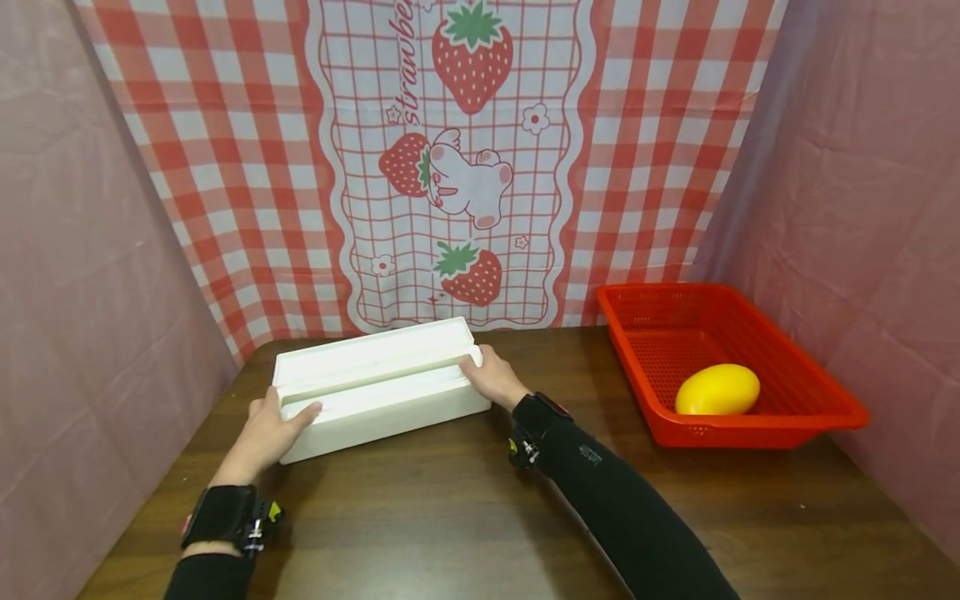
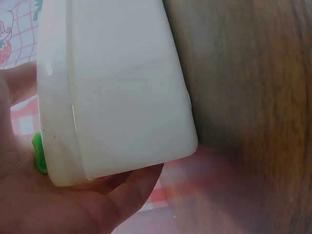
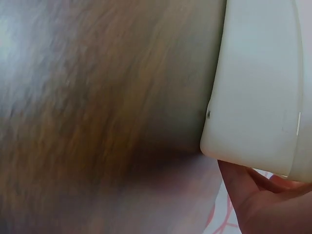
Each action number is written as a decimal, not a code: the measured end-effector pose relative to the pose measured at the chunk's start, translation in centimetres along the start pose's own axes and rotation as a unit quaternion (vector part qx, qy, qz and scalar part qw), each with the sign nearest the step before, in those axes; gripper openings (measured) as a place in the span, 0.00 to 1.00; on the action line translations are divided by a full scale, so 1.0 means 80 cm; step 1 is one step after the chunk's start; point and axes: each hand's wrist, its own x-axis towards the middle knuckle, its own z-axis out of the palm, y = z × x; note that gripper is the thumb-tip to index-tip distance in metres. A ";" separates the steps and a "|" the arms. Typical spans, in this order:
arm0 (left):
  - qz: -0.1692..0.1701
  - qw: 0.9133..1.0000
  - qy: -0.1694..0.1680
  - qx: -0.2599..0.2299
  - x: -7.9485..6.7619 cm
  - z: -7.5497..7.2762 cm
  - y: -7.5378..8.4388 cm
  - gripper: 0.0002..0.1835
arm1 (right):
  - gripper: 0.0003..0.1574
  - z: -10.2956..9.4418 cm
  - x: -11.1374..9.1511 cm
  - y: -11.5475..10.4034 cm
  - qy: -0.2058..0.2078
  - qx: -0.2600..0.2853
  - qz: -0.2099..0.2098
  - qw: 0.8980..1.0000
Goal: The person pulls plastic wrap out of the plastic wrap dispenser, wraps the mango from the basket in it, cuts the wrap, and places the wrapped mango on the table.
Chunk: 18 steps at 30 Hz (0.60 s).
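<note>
A long white box [image 1: 393, 418] rests on the wooden table, its lid [image 1: 375, 357] tilted up along the far side. My left hand [image 1: 262, 432] grips its left end, thumb over the top edge and fingers round the end wall. At the opposite end, my right hand [image 1: 495, 379] holds the box with the thumb on top. The left wrist view shows a small green piece [image 2: 40, 153] by the box's edge, its kind unclear. In the right wrist view, fingers [image 3: 236, 183] lie against the end of the box. What lies inside the box is too bright to make out.
On the right of the table [image 1: 450, 517] stands a red plastic basket [image 1: 757, 432] with a yellow oval object [image 1: 718, 390] inside. A checked strawberry cloth [image 1: 465, 167] hangs behind the table, and pink cloths [image 1: 97, 250] hang at both sides.
</note>
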 end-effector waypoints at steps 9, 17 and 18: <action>0.016 1.000 0.004 0.007 0.015 0.014 0.017 0.60 | 0.39 -0.018 -0.003 0.019 0.007 -0.031 -0.019 0.999; 0.030 0.999 0.014 0.002 0.033 0.032 0.035 0.60 | 0.42 -0.037 -0.008 0.041 0.040 -0.070 -0.037 0.996; 0.032 0.999 0.016 0.001 0.036 0.034 0.038 0.60 | 0.43 -0.041 -0.009 0.044 0.041 -0.069 -0.034 0.996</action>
